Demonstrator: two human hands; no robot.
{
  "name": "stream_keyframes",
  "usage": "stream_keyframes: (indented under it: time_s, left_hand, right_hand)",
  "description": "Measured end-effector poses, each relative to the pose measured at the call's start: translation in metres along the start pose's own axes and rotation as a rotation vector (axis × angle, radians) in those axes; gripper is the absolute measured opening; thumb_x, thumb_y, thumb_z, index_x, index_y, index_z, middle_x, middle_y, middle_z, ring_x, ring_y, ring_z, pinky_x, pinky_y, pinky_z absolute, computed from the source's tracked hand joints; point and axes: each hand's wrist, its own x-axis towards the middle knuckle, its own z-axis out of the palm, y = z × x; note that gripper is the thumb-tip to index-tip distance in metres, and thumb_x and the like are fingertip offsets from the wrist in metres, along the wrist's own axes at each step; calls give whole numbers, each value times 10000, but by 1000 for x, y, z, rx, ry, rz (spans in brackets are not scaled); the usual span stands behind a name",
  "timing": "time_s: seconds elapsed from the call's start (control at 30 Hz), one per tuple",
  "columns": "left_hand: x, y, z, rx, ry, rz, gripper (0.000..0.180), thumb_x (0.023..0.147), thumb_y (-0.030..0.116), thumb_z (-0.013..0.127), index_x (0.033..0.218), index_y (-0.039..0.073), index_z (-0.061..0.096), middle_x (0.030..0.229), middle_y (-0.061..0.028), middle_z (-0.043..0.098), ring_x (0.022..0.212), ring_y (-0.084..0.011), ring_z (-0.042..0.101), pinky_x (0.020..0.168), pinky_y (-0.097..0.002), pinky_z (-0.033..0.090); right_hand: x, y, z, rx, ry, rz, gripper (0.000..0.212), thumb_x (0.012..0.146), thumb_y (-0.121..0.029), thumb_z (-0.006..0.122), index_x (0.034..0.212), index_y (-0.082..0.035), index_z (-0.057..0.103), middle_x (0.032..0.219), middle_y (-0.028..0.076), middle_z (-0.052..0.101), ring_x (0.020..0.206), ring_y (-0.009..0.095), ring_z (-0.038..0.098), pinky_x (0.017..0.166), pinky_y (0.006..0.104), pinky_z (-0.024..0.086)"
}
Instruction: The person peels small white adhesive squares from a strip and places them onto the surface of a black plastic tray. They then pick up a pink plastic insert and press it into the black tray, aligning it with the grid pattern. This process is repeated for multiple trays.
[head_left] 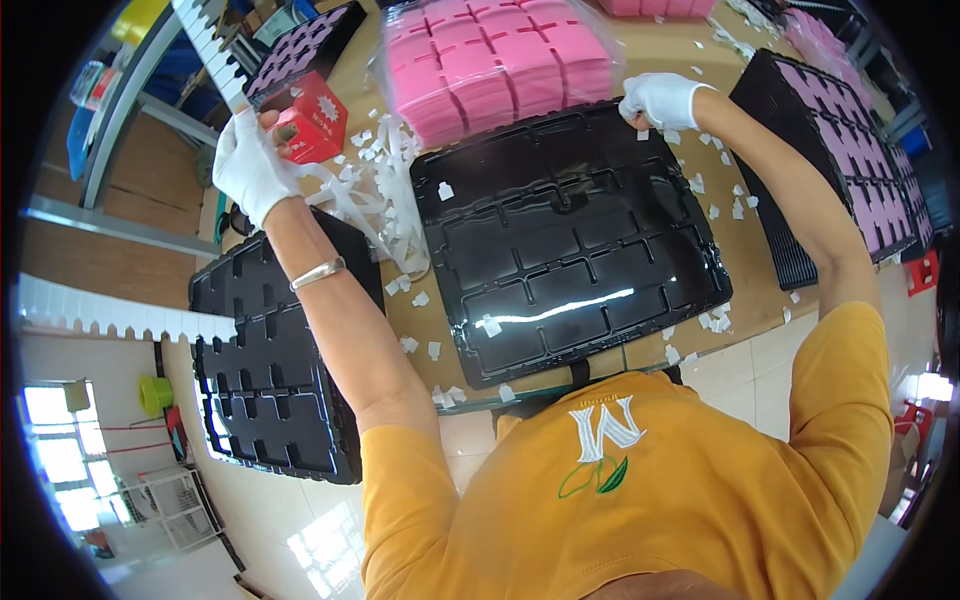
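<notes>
Head view shows, at the left, the left hand (pixel 252 165) in a white glove, fingers drawn in at the lower end of a white notched strip (pixel 212 50), its grip impossible to tell, beside a red box (pixel 322 118). Mid-table lies a glossy black tray (pixel 570 225), before stacked pink sheets (pixel 500 60); at its far right corner the gloved right hand (pixel 662 102) curls narrow, its hold unclear, left of stacked trays (pixel 825 160).

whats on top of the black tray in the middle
White scraps lie on the black tray; the gloved right hand is at its far right corner, hiding whatever lies beneath it.
</notes>
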Motion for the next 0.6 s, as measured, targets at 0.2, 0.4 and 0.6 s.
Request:
stream_keyframes:
  time_s: [0.2,0.4,0.6]
  left_hand:
    - [-5,2,7,11,3,6,215,937,172,603,913,-34,656,760,-108,670,535,-127,598,421,-209,407]
    - [-6,-2,1,176,-53,81,219,923,196,584,849,9,671,670,-62,668,502,-114,612,425,-218,425]
    - [-19,9,15,-131,-58,-89,191,932,190,622,940,3,661,682,-39,629,476,-55,523,381,-208,385]
  right_hand:
    - [11,-7,18,-21,-70,236,87,710,-99,683,726,-41,620,773,128,642,735,306,639,644,397,486]
    - [44,-49,-11,304,202,389,126,779,-114,683,884,-49,658,814,137,629,811,322,638,709,410,498]
    - [178,-140,-89,658,804,-187,196,912,-185,646,1003,-11,651,807,29,589,692,119,526,648,286,443]
